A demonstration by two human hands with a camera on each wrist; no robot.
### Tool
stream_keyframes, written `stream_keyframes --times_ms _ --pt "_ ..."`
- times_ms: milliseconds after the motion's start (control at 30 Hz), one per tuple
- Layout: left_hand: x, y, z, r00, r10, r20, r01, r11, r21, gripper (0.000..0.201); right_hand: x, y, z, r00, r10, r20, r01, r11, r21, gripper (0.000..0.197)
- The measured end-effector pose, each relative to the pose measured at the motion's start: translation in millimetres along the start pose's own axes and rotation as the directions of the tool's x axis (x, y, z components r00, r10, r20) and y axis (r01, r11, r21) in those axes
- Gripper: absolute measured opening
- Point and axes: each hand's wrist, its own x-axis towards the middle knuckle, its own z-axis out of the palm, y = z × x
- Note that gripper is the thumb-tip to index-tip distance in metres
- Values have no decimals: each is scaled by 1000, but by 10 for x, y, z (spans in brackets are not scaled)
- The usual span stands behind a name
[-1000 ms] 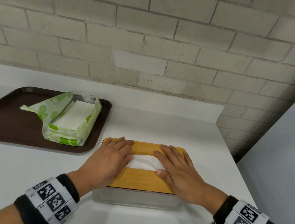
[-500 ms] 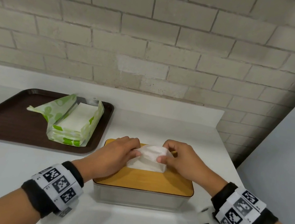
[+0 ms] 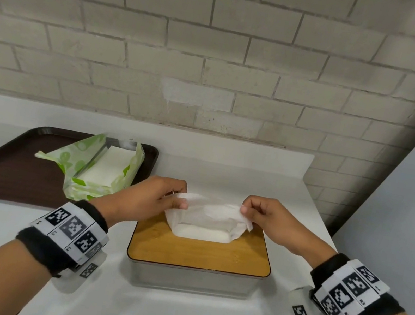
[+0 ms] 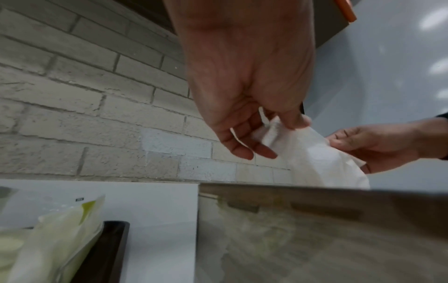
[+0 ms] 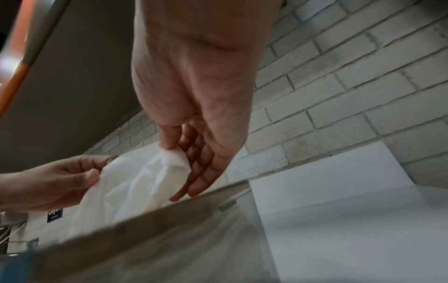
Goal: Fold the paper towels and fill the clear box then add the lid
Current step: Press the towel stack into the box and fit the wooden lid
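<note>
Both hands have risen off the flat wooden lid (image 3: 198,254); left hand (image 3: 149,200) and right hand (image 3: 267,219) each pinch the white paper towel (image 3: 208,212) between thumb and forefinger above the slot.

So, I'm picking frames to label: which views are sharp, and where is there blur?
Head view: sharp, evenly lit, brick lines bowed by the wide lens. Left wrist view: left hand sharp, lid edge smeared. Right wrist view: clear box smeared, paper towel soft.
</note>
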Motion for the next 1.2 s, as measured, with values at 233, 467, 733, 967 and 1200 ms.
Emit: stream_keyframes --times_ms 233,467,733,967,1200 --pt "-71 -123 -86 987 -154 -50 143 972 -185 32 1 4 62 991 -14 -135 5 998 -69 35" --pt "-112 -98 -173 956 -243 -164 177 924 -339 18 -26 -70 -49 953 -58 -296 61 998 -1 27" --pt "-126 53 -198 929 -243 -277 199 963 -179 18 -102 -138 -91 927 -202 -318 139 968 -210 31" --pt "-296 -7 -285 795 -285 -535 120 939 -322 19 -225 -33 -232 844 -186 -503 137 982 -132 31" --pt "-914 -396 176 880 -442 176 475 831 -289 111 -653 518 217 917 350 -193 -256 885 389 23"
